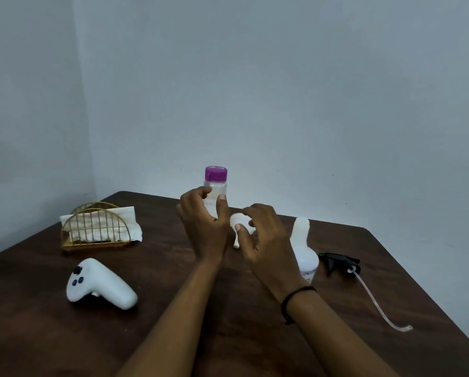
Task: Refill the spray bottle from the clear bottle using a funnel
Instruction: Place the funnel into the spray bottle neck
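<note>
A clear bottle (pixel 216 186) with a purple cap stands upright at the middle back of the dark wooden table (pixel 173 268). My left hand (pixel 203 227) reaches it from the front, thumb and fingers curled round its lower body. Just to its right is a small white funnel (pixel 238 221), spout pointing down towards me. My right hand (pixel 263 238) pinches it between thumb and fingers and hides much of it. The white spray bottle (pixel 304 246) stands uncapped to the right of that hand. Its black spray head (pixel 338 262), with a long dip tube, lies on the table further right.
A gold wire holder with white napkins (pixel 100 227) stands at the back left. A white handheld controller (pixel 97 284) lies front left. Grey walls close in behind and to the left, and the table's right edge runs diagonally past the spray head.
</note>
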The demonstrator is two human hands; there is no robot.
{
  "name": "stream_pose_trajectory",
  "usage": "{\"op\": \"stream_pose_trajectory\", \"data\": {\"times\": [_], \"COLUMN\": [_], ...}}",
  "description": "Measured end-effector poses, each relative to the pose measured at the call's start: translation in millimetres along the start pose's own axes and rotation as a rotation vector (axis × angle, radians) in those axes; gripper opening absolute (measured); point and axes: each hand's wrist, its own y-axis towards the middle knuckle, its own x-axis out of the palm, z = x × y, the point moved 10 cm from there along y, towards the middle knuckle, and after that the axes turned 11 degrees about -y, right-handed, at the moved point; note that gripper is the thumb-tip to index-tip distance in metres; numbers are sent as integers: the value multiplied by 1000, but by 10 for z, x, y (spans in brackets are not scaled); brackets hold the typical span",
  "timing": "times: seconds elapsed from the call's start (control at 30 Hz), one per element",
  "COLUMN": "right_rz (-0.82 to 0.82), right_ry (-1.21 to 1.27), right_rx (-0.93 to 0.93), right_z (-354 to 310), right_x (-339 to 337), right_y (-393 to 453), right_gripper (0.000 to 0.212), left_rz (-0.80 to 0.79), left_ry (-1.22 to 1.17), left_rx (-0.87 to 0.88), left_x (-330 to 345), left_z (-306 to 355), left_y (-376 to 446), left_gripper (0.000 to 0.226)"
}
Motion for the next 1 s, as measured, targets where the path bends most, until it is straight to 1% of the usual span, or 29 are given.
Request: {"op": "stream_pose_trajectory", "data": {"times": [0.1,0.23,0.33,0.43,0.5,0.63,0.73,0.83,1.0], "right_rz": [-86,-180,-199,-238,-301,-565,-697,-759,-776], "right_ry": [129,139,154,116,42,-111,-150,-198,-247], "right_rx": [136,276,370,463,495,555,589,600,577], "right_z": [78,224,326,460,544,674,734,763,795], "right_x": [301,650,798,936,1076,1393,1553,1673,1722], "right_y": [59,86,67,5,-63,-241,-339,-403,-406], "right_gripper": [26,38,34,24,23,37,35,36,34], "left_rz": [-9,-72,-84,-84,-78,-73,-86,-104,-115], "left_ry": [50,88,103,113,120,132,151,153,144], "left_rx": [-92,-149,-167,-176,-179,-178,-187,-181,-188], "left_x": [-34,19,33,26,17,10,25,55,68], "left_z": [-195,-425,-479,-505,-536,-581,-620,-639,-669], "left_y": [28,-13,-22,-23,-26,-50,-65,-79,-93], "left_gripper": [56,63,63,62,63,64,66,66,67]}}
